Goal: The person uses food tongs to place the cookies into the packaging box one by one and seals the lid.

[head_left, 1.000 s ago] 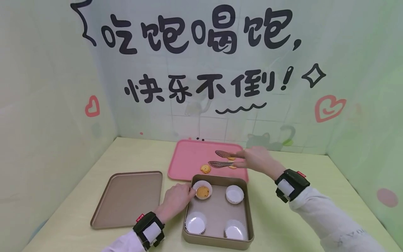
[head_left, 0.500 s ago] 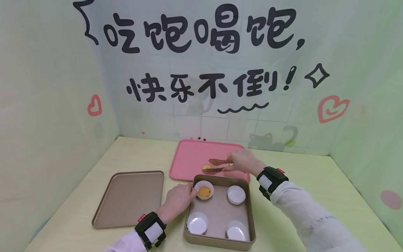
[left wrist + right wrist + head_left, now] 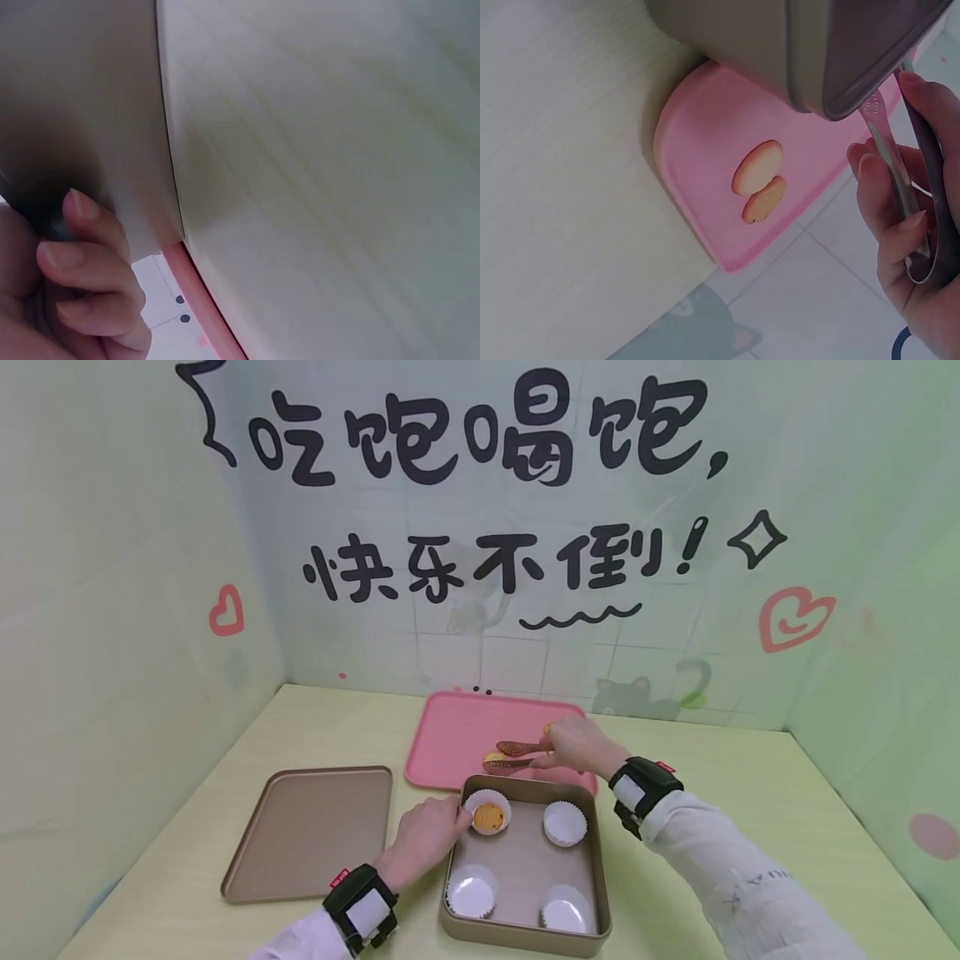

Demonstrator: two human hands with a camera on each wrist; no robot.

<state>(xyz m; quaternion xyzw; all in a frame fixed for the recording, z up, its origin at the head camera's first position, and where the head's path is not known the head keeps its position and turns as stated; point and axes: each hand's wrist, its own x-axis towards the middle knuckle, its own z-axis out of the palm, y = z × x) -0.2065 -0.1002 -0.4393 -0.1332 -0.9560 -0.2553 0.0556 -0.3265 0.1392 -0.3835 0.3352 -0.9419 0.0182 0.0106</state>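
My left hand (image 3: 427, 833) holds the left rim of a bronze metal tin (image 3: 525, 935), thumb over the edge and fingers curled against its outer wall (image 3: 90, 127). Inside stand white paper baking cups; the far-left cup (image 3: 501, 798) has a cookie (image 3: 489, 817) in it. My right hand (image 3: 582, 747) grips metal tongs (image 3: 519, 748) with perforated tips. Beyond the tin, the tong tips straddle a cookie (image 3: 493, 757) on the pink tray (image 3: 461, 727). In the right wrist view the tin hides that cookie and part of the tongs.
Two more cookies, one pale (image 3: 757, 168) and one browner (image 3: 765, 201), lie near the tray's right end, partly behind my right hand in the head view. A flat bronze lid (image 3: 318, 831) lies left of the tin. A printed backdrop (image 3: 480, 635) closes off the table's far side.
My right hand has come left and down with the tongs, whose tips have reached the cookie nearest the tin. The left hand keeps its place on the rim.
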